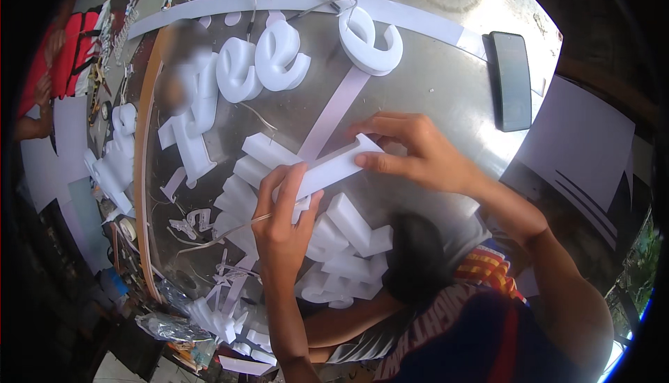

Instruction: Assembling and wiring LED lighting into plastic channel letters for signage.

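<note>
A white block letter [338, 168], long and narrow with a flared end, is held up at a slant between my two hands. My left hand [284, 205] grips its lower left end between thumb and fingers. At the upper right end, my right hand [411, 149] closes on it, thumb on the near face and fingers behind. A thin pale wire [221, 239] runs leftward from my left hand; whether it joins the letter is hidden. Beneath lies a heap of white block letter pieces [355, 224] on the metal table [432, 83].
Curved white letters [282, 55] with wires stand along the far side, by a long white strip [418, 17]. A black phone [511, 80] lies at the right. Beyond the table's brown edge [145, 153] are tools and scraps. Another person's arm [35, 126] shows at the far left.
</note>
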Action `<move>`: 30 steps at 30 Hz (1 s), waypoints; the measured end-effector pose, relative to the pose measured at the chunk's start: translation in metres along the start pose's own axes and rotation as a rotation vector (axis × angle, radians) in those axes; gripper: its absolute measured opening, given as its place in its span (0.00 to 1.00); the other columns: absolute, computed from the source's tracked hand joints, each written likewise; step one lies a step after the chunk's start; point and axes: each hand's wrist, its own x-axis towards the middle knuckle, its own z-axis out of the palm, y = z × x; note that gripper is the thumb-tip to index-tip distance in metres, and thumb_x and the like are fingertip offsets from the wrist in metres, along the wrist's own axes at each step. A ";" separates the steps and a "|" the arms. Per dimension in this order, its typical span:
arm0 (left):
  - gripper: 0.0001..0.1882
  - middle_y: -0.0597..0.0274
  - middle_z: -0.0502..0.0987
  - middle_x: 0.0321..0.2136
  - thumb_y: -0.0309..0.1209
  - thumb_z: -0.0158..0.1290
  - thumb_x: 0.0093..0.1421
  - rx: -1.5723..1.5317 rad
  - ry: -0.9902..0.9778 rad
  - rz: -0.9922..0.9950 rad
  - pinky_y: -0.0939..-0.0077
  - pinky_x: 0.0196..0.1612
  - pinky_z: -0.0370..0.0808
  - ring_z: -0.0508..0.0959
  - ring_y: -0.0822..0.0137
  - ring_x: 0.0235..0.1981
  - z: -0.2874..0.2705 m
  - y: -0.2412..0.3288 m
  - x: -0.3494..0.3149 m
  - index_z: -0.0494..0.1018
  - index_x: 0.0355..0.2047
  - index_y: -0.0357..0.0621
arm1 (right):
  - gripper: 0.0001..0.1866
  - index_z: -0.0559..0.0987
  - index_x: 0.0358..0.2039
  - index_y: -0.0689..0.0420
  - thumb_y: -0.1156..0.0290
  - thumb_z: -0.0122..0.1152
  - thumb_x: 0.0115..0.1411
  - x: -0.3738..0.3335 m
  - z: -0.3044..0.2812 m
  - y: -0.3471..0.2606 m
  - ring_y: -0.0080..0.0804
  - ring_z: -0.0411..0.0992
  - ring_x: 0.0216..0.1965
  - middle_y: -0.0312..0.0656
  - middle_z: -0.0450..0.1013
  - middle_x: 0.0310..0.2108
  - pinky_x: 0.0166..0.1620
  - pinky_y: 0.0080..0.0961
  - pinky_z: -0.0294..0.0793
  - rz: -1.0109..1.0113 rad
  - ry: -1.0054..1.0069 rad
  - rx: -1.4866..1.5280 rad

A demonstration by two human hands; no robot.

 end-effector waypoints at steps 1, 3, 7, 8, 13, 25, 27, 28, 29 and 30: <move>0.24 0.50 0.73 0.39 0.17 0.61 0.46 -0.004 0.012 0.001 0.63 0.31 0.77 0.78 0.52 0.35 0.001 -0.005 0.007 0.72 0.46 0.40 | 0.20 0.75 0.44 0.66 0.62 0.59 0.57 0.004 0.001 0.000 0.40 0.73 0.39 0.49 0.72 0.40 0.45 0.33 0.73 0.025 0.075 0.057; 0.24 0.52 0.73 0.39 0.16 0.60 0.46 0.042 0.016 0.058 0.62 0.30 0.77 0.78 0.54 0.35 -0.002 -0.021 0.023 0.73 0.46 0.44 | 0.20 0.75 0.45 0.67 0.64 0.61 0.57 0.015 0.005 0.001 0.35 0.73 0.41 0.47 0.72 0.40 0.48 0.30 0.73 0.025 0.106 0.021; 0.24 0.50 0.74 0.41 0.17 0.61 0.45 0.019 -0.005 0.063 0.64 0.39 0.74 0.77 0.52 0.39 -0.011 -0.054 0.052 0.73 0.44 0.40 | 0.20 0.74 0.46 0.65 0.66 0.63 0.56 0.038 0.018 0.006 0.29 0.72 0.43 0.45 0.71 0.41 0.48 0.28 0.75 0.007 0.231 0.135; 0.24 0.51 0.74 0.41 0.16 0.61 0.45 0.022 -0.034 0.078 0.64 0.40 0.74 0.77 0.53 0.40 -0.012 -0.062 0.058 0.73 0.45 0.41 | 0.19 0.75 0.45 0.64 0.66 0.62 0.56 0.043 0.021 0.007 0.36 0.73 0.41 0.48 0.71 0.40 0.46 0.30 0.75 -0.043 0.278 0.089; 0.24 0.54 0.74 0.42 0.14 0.59 0.45 -0.042 -0.122 0.058 0.68 0.41 0.74 0.77 0.58 0.42 -0.007 -0.084 0.069 0.73 0.45 0.41 | 0.19 0.75 0.44 0.64 0.66 0.63 0.55 0.053 0.030 0.011 0.46 0.73 0.38 0.51 0.72 0.38 0.41 0.35 0.74 -0.091 0.351 -0.048; 0.26 0.58 0.74 0.43 0.11 0.56 0.46 -0.165 -0.161 -0.256 0.76 0.42 0.75 0.76 0.66 0.43 -0.003 -0.083 0.075 0.72 0.46 0.42 | 0.26 0.68 0.46 0.62 0.76 0.64 0.45 0.072 0.028 0.029 0.50 0.69 0.40 0.50 0.71 0.36 0.43 0.41 0.70 -0.212 0.249 -0.501; 0.26 0.58 0.74 0.43 0.11 0.56 0.46 -0.125 -0.164 -0.253 0.75 0.41 0.76 0.76 0.64 0.42 -0.003 -0.080 0.077 0.72 0.47 0.43 | 0.24 0.70 0.46 0.59 0.76 0.64 0.46 0.075 0.025 0.031 0.51 0.71 0.37 0.50 0.71 0.36 0.41 0.37 0.71 -0.265 0.206 -0.500; 0.26 0.58 0.74 0.43 0.11 0.56 0.46 -0.087 -0.165 -0.246 0.74 0.40 0.76 0.77 0.63 0.42 -0.004 -0.079 0.077 0.72 0.47 0.45 | 0.24 0.70 0.46 0.59 0.76 0.64 0.46 0.076 0.024 0.032 0.51 0.71 0.37 0.50 0.71 0.36 0.41 0.37 0.71 -0.272 0.207 -0.484; 0.26 0.58 0.74 0.43 0.11 0.56 0.46 -0.087 -0.167 -0.247 0.74 0.40 0.76 0.77 0.63 0.42 -0.004 -0.078 0.078 0.72 0.47 0.45 | 0.24 0.70 0.46 0.60 0.76 0.64 0.46 0.078 0.023 0.034 0.51 0.71 0.37 0.51 0.71 0.37 0.41 0.37 0.71 -0.305 0.192 -0.503; 0.26 0.57 0.74 0.43 0.12 0.57 0.46 -0.092 -0.166 -0.238 0.73 0.39 0.77 0.77 0.63 0.42 -0.004 -0.077 0.079 0.72 0.47 0.45 | 0.24 0.70 0.45 0.61 0.76 0.64 0.46 0.079 0.021 0.035 0.51 0.71 0.37 0.51 0.71 0.37 0.41 0.37 0.71 -0.348 0.174 -0.534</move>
